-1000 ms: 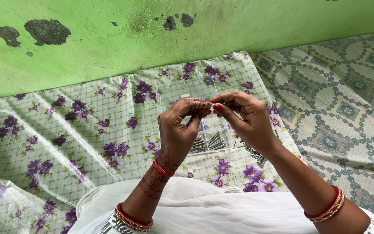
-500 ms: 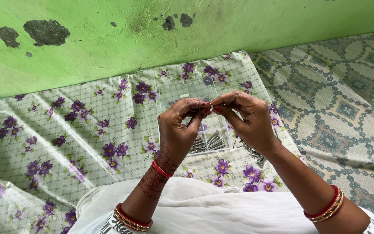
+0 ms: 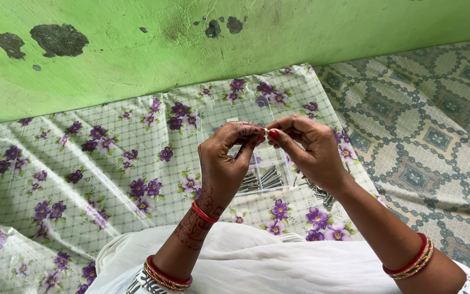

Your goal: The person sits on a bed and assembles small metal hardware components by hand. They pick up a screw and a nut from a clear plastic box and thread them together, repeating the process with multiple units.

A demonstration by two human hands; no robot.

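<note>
My left hand (image 3: 223,162) and my right hand (image 3: 310,151) meet fingertip to fingertip above a clear plastic compartment box (image 3: 229,115). Between the pinched fingers sits a tiny pale metal piece (image 3: 266,132), held by both hands; its exact shape is too small to tell. The box's near compartments hold several silver metal screws (image 3: 262,178). More loose screws (image 3: 320,193) lie on the cloth under my right wrist, partly hidden by it.
The box rests on a glossy sheet with purple flowers (image 3: 82,163) spread on the floor. A green wall with dark patches (image 3: 137,43) runs along the back. A patterned green mat (image 3: 431,136) lies to the right. White cloth (image 3: 257,267) covers my lap.
The hands stay almost still. The fingertips shifted slightly around the small piece, which now shows a little more between them.
</note>
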